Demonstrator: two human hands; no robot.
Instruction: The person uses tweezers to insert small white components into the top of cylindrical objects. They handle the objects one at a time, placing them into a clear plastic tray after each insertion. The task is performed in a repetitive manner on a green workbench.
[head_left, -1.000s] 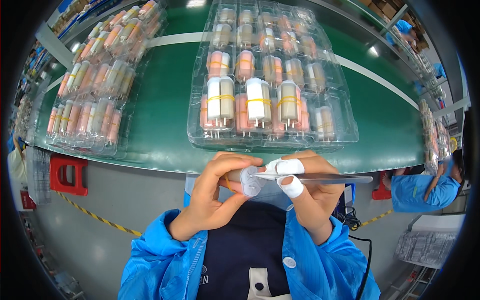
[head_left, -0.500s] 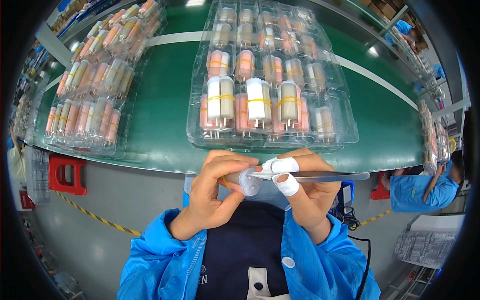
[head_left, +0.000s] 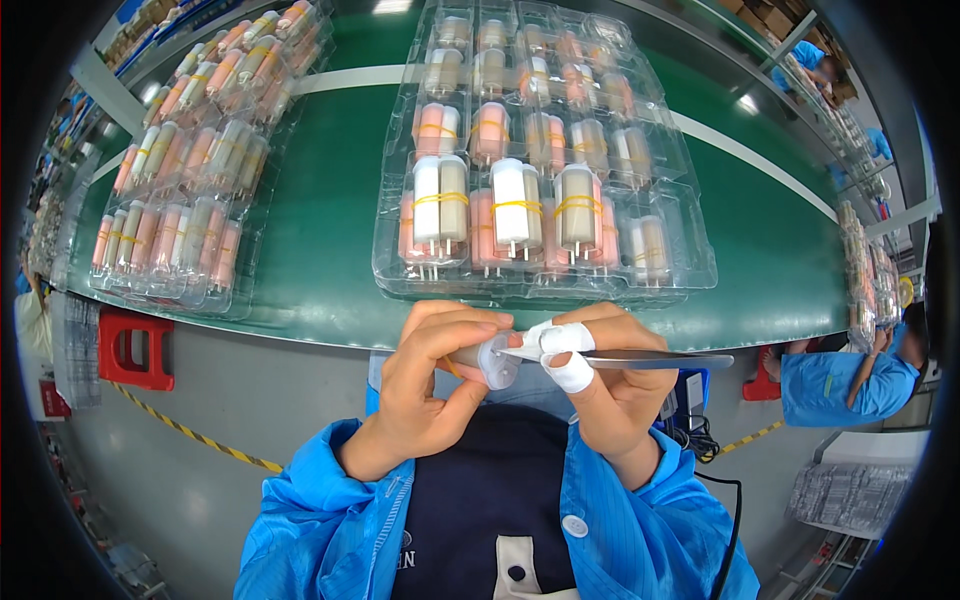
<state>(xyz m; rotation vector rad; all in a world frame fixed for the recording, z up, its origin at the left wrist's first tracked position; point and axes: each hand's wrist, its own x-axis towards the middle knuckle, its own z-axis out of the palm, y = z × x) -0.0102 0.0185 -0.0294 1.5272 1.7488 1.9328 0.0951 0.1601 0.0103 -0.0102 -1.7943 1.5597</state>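
My left hand grips a small white cylindrical part close to my chest, below the table's front edge. My right hand, with white tape on two fingers, holds metal tweezers whose tips touch the end of that part. Just beyond my hands a clear plastic tray sits on the green table, filled with upright white and pink cylinders bound in pairs by yellow rubber bands.
A second clear tray of the same cylinders lies at the left of the table. A red stool stands on the floor at the left. A person in a blue coat works at the right.
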